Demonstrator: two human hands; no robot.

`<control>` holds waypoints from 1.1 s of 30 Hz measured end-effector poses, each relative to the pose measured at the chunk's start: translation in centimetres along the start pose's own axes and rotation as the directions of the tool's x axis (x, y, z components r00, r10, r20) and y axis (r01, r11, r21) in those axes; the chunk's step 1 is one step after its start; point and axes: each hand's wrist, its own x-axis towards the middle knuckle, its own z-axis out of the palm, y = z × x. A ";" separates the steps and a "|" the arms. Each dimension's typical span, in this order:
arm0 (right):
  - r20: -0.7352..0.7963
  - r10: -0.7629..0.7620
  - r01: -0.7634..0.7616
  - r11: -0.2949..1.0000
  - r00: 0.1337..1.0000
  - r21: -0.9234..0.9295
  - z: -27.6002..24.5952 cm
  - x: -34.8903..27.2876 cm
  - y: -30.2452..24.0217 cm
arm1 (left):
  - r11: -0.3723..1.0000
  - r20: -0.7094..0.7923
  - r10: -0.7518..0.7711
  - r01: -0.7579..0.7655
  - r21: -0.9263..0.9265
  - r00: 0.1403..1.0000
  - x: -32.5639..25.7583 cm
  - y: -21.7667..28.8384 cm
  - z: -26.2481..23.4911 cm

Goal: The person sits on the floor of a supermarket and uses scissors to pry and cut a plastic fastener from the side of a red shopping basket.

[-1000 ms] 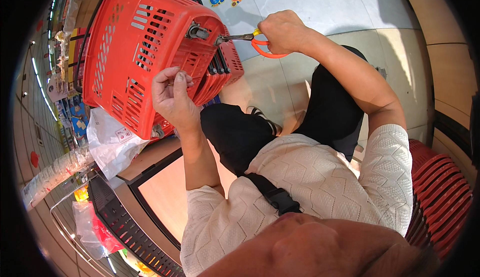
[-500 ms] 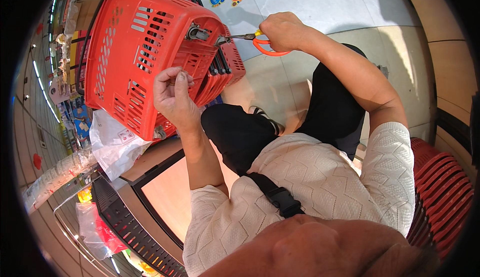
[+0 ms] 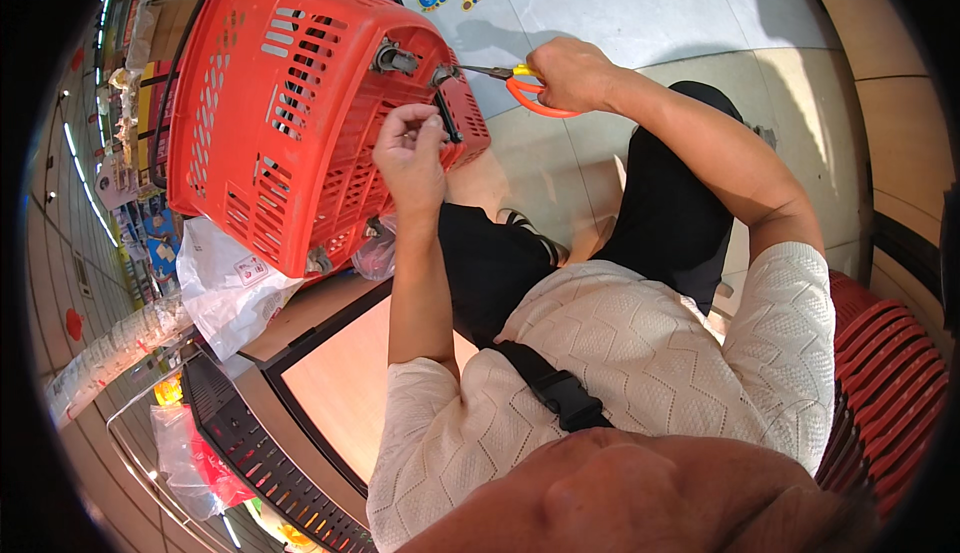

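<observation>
A red plastic shopping basket [image 3: 255, 118] lies tipped on its side at the left, its underside turned toward me. Small grey caster wheels sit at its corners, one caster [image 3: 393, 57] near the top and another caster [image 3: 441, 75] nearer the scissors. My right hand [image 3: 577, 73] is closed round the orange and yellow handles of scissors [image 3: 532, 93]; their dark blades point left, with the tips close to that second caster. In front of the basket's underside, my left hand [image 3: 412, 158] is closed with fingertips pinched together. Anything between them is too small to make out.
More red baskets [image 3: 465, 113] stand stacked behind the tipped one. A white plastic bag [image 3: 235, 278] hangs below it. Another stack of red baskets [image 3: 890, 383] is at the lower right. A black perforated rack [image 3: 250, 443] stands at the lower left.
My left hand has moved right, from the basket's side to its underside near the caster. The scissors have shifted slightly right, their tips drawing back from the caster.
</observation>
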 end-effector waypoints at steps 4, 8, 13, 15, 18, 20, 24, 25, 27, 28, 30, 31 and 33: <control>-0.017 0.052 -0.050 0.996 0.999 0.079 0.7 -0.6 -0.3 | 0.997 -0.001 -0.078 0.078 -0.006 0.997 0.2 -3.0 0.1; -0.059 0.062 -0.053 0.989 0.996 0.139 1.2 -1.2 -0.2 | 0.990 -0.060 -0.135 0.137 0.029 0.989 1.0 -3.9 0.0; -0.014 0.054 -0.054 0.998 0.998 0.021 -0.1 -2.3 -0.3 | 0.975 -0.087 -0.212 0.205 -0.082 0.973 1.5 -5.0 -0.2; -0.037 0.050 -0.050 0.999 0.998 -0.015 -0.1 -2.3 0.0 | 0.975 -0.094 -0.217 0.211 -0.066 0.972 1.8 -5.5 -0.1; -0.019 0.049 -0.050 0.996 0.999 -0.070 -0.5 -2.4 -0.1 | 0.984 -0.090 -0.177 0.179 0.014 0.980 1.7 -5.3 0.2; -0.038 0.029 -0.032 0.996 0.999 -0.083 -0.1 -2.1 -0.2 | 0.995 -0.095 -0.075 0.081 0.064 0.993 1.1 -4.2 0.6; -0.048 0.020 -0.026 0.990 0.999 -0.139 -0.2 -2.1 0.2 | 0.825 -0.010 0.479 -0.446 0.346 0.878 0.2 3.2 1.8; -0.052 0.019 -0.026 0.989 0.998 -0.149 -0.2 -2.0 0.1 | 0.758 -0.020 0.559 -0.501 0.418 0.829 0.2 4.7 1.3; -0.062 0.017 -0.028 0.986 0.998 -0.167 -0.2 -2.0 -0.2 | 0.550 0.022 0.714 -0.580 0.601 0.700 0.9 7.4 0.0; -0.050 0.016 -0.025 0.983 0.999 -0.180 -0.2 -1.8 -0.3 | 0.400 0.082 0.778 -0.593 0.699 0.622 1.4 8.5 -0.9; -0.027 0.013 -0.019 0.978 1.000 -0.208 0.1 -1.4 -0.3 | 0.366 0.097 0.698 -0.469 0.804 0.709 2.3 9.0 -2.5; -0.023 0.008 -0.012 0.979 1.000 -0.206 0.4 -0.9 -0.2 | 0.375 0.092 0.642 -0.416 0.828 0.761 2.5 8.9 -2.9; -0.019 0.001 -0.005 0.979 1.000 -0.203 1.0 -0.2 -0.2 | 0.382 0.078 0.574 -0.351 0.855 0.815 2.6 8.4 -3.2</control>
